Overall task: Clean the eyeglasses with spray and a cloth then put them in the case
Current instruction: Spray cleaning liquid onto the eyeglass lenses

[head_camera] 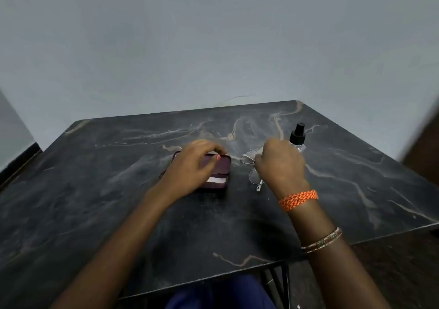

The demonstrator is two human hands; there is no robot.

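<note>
No brand, label or readable writing is seen on any of the things; the white strip (217, 180) in the gap of the case is blank, as far as it can be told.

The left hand (190, 166) is laid over the dark maroon case (219, 166), which lies on the black marbled table (118, 190). Its fingers are curled over the far edge of the lid and the thumb is placed on the lid's near side, so the lid is gripped. The case is seen slightly open, with a narrow gap along its front.

The right hand (281, 163) is held just beside the case, over the eyeglasses (253, 166). Its fingers are bent downward and closed together at the frame, which seems to be pinched near the bridge, but the fingertips are hidden behind the hand and the exact contact cannot be told. One lens is seen left of the knuckles and another below them, with a white temple tip pointing toward the person.

The spray bottle (297, 137), clear with a black nozzle, stands upright on the table just behind the right hand. An orange braided band (298, 199) and thin bangles (322, 240) are worn on the right wrist.
</note>
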